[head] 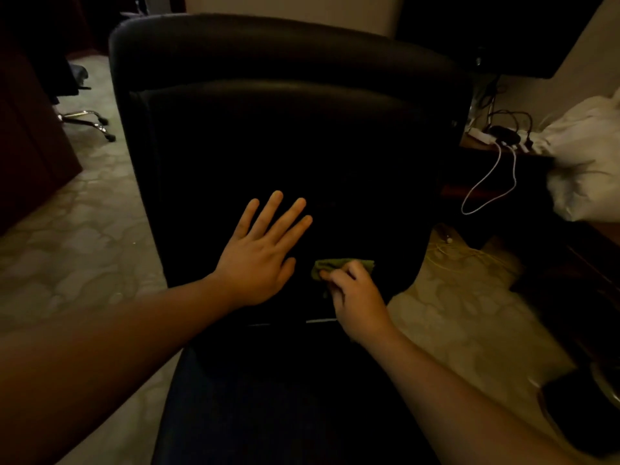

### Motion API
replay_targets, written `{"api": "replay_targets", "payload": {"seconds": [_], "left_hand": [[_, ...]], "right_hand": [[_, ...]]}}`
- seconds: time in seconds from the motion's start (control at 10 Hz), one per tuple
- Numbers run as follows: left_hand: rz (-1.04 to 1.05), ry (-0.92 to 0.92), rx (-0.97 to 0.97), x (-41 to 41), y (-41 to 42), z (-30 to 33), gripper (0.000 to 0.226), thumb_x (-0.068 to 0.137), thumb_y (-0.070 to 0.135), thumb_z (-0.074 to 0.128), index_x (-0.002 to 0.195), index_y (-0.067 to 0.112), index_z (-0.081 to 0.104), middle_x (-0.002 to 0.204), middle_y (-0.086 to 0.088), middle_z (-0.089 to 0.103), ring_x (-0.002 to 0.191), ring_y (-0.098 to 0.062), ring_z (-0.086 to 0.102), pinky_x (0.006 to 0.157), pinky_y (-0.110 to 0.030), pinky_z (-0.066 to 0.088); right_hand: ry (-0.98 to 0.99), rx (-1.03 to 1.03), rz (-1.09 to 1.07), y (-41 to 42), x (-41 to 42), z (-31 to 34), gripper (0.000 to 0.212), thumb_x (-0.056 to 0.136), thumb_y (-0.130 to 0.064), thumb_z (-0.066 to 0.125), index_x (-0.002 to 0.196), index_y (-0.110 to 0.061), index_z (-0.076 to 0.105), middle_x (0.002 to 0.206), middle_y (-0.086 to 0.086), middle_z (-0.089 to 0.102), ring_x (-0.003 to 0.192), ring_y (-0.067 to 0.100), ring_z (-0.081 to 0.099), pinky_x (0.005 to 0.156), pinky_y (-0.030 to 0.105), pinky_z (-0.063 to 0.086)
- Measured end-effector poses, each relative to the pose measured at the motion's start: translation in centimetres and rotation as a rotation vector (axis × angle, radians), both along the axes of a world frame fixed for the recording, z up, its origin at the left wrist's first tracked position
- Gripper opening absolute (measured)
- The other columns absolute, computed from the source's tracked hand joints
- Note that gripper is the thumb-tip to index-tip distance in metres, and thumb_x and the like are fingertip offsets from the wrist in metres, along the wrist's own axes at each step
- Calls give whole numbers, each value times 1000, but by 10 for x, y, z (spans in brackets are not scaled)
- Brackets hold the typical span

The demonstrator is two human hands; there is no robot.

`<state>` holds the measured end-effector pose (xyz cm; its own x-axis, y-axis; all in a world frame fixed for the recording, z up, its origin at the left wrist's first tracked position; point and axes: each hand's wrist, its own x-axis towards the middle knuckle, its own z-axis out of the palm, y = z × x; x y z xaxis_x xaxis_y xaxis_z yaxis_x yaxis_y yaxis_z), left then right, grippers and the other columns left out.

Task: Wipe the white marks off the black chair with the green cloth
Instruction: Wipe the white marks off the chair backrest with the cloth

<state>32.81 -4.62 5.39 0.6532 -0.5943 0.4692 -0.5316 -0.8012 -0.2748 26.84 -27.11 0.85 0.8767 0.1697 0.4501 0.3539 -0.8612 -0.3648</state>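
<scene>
The black chair (288,135) fills the middle of the view, its backrest facing me. My left hand (265,253) lies flat on the lower backrest with fingers spread and holds nothing. Just to its right, my right hand (355,297) presses the crumpled green cloth (335,265) against the chair; the cloth shows above my fingers. A thin white mark (320,320) runs along the chair below the cloth, beside my right wrist. A fainter white mark (260,324) lies to its left. The room is dim and the chair surface is hard to read.
Patterned carpet (84,236) surrounds the chair. Another chair's wheeled chrome base (89,120) stands at the back left. At the right, a desk holds a power strip with white cables (489,176) and a white bag (587,156). Yellow cord (459,255) lies on the floor.
</scene>
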Motion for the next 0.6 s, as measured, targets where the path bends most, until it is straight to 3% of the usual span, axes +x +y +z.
{"api": "replay_targets", "payload": {"seconds": [0.2, 0.3, 0.4, 0.5, 0.6], "left_hand": [[-28, 340, -15, -55, 22, -23, 72, 104, 57, 32, 166, 27, 12, 174, 1, 0, 159, -24, -18, 128, -45, -9], [13, 498, 2, -84, 39, -42, 72, 104, 58, 36, 165, 29, 11, 174, 4, 1, 158, -18, -13, 124, -39, -10], [44, 609, -9, -116, 54, -46, 72, 103, 58, 41, 165, 29, 16, 174, 5, 9, 160, -18, 1, 125, -39, 3], [85, 682, -32, -143, 64, -39, 73, 102, 57, 46, 165, 29, 20, 173, 4, 16, 159, -20, 14, 125, -40, 17], [116, 686, -62, -160, 72, -17, 75, 101, 60, 48, 164, 30, 22, 172, 5, 19, 157, -20, 19, 123, -40, 25]], "right_hand": [[319, -39, -6, 6, -89, -56, 28, 97, -21, 60, 124, -25, 60, 115, -6, 50, 105, 15, 55, 93, 30, 49], [506, -153, -33, -1, -126, -78, 34, 96, -23, 57, 130, -30, 57, 124, -5, 51, 115, 17, 52, 99, 32, 46], [676, -227, -36, -1, -154, -85, 38, 95, -24, 59, 131, -33, 59, 137, -2, 51, 127, 22, 49, 108, 36, 42], [735, -198, -77, -1, -169, -76, 38, 96, -29, 59, 135, -32, 59, 137, -2, 52, 124, 21, 54, 104, 34, 46], [648, -65, -111, -2, -172, -38, 43, 98, -32, 58, 141, -31, 53, 139, -2, 55, 118, 20, 60, 94, 29, 48]]}}
